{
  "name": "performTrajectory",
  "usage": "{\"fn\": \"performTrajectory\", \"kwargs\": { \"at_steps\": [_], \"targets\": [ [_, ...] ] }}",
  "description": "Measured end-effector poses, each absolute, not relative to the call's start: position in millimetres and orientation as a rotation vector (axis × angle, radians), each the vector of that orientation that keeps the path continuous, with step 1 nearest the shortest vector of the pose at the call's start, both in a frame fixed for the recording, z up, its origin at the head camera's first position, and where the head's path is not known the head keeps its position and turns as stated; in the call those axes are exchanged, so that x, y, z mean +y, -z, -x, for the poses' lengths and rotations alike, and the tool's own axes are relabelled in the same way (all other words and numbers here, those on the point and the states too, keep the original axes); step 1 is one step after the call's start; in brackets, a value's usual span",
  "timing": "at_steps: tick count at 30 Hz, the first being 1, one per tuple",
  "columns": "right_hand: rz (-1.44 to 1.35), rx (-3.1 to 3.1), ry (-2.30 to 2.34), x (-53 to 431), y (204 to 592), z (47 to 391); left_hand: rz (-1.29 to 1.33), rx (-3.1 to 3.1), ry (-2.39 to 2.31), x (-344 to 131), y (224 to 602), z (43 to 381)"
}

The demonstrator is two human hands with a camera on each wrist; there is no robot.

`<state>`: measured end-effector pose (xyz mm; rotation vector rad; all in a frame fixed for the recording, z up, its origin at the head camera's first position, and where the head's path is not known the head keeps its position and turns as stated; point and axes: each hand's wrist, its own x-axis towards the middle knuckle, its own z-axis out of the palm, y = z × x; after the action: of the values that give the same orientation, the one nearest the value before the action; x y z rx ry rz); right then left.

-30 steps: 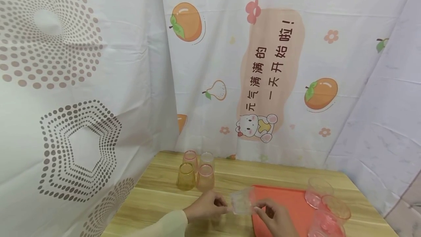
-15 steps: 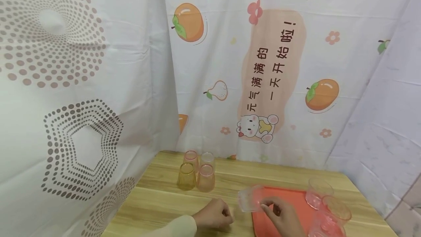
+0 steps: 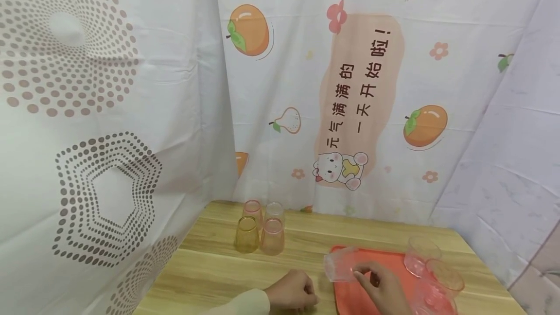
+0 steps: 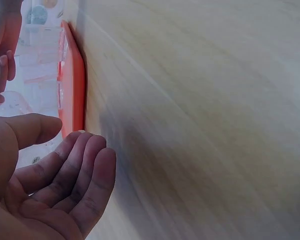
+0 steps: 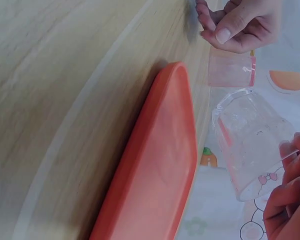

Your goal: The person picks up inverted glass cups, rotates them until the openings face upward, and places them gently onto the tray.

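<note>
A: What do we have at the right hand [image 3: 380, 286]?

B: Thumb and fingers pinching a clear cup [image 3: 341, 265] near its mouth. We see the cup tipped over sideways, base pointing left, mouth toward the fingers.

A: And where do we place it?

B: In the head view it overlaps the left edge of the red tray [image 3: 352, 299], near the far corner. From the right wrist we see it apart from the tray rim.

A: Left hand [image 3: 292, 290]?

B: Holding nothing. From the left wrist we note the fingers loosely bent, thumb apart from them. It is low over the wooden table [image 3: 210, 266], just left of the tray.

A: Other cups?

B: We count four in a tight cluster at the far left of the table: a yellow cup [image 3: 247, 237] in front, a pink cup [image 3: 273, 242] beside it, and behind them a second pink cup [image 3: 253, 209] and a colourless cup [image 3: 275, 210].

A: On the right?

B: Three more see-through cups [image 3: 422, 254] grouped at the tray's right side, overlapping in our view.

A: Backdrop?

B: White printed cloth [image 3: 280, 77] behind the table, with orange fruit and a column of lettering.
</note>
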<state>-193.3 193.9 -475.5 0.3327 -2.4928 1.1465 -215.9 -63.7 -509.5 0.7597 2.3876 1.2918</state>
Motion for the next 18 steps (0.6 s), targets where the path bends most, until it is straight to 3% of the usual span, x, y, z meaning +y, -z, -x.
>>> {"fn": "performTrajectory", "kwargs": {
  "at_steps": [8,18],
  "targets": [
    [-0.384,-2.428,-1.071,203,479,196,-0.727,2.505,-1.216,-53,507,212],
    [-0.228,-2.582,-1.086,217,470,205,-0.821,2.612,-1.087,-43,506,211]
  ]
}}
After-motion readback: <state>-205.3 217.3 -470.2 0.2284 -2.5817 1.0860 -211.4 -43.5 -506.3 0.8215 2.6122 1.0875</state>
